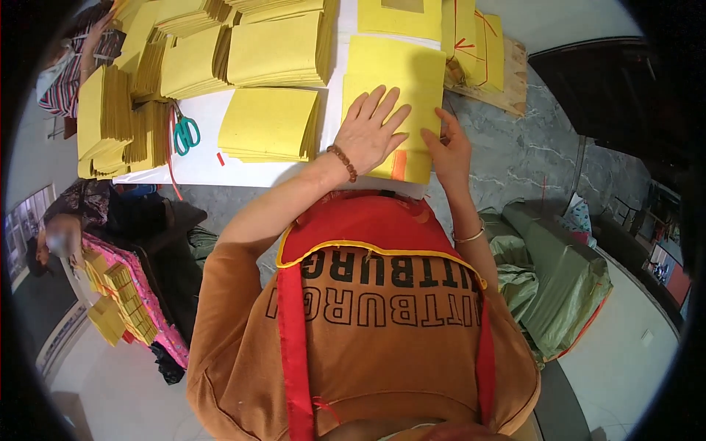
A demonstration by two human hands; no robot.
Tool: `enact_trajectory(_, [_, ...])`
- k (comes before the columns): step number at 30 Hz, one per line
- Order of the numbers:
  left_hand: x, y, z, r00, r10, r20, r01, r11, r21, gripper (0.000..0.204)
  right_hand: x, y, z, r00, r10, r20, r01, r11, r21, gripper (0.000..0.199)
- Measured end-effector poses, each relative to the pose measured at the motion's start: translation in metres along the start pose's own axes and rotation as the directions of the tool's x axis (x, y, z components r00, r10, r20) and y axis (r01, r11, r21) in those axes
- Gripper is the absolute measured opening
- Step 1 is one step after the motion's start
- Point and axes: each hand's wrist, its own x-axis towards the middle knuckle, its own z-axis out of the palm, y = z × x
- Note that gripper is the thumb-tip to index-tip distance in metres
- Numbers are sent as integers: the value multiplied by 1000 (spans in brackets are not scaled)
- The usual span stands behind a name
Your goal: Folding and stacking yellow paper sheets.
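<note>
My left hand [373, 131] lies flat with fingers spread on a stack of yellow paper sheets [393, 66] at the table's near right part. At the right edge of that paper is my right hand [448, 147], its thumb and fingers apart, beside or touching the edge. An orange strip [399, 165] shows on the yellow paper near the table's front edge. Left of my left hand sits a smaller stack of yellow paper [268, 123]. Teal-handled scissors [185, 132] lie further left, with a red strip [220, 159] nearby.
Several tall yellow paper stacks [278, 50] crowd the white table [206, 170]. Bundles tied with red string [474, 48] rest on a wooden pallet [507, 92] at right. Green-wrapped goods [551, 279] stand behind my right arm. Other people are at far left, one beside yellow bundles [129, 294].
</note>
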Motion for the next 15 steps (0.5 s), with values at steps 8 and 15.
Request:
enact_trajectory(8, [-4,-4,17,998,22,53,-23,999,25,56,-30,12,4,855,-381,351,505,461,-730,56])
enact_trajectory(15, [-12,-3,-5,975,196,101,-189,979,-77,62,-39,13,-4,868,-313,384,495,600,-628,57])
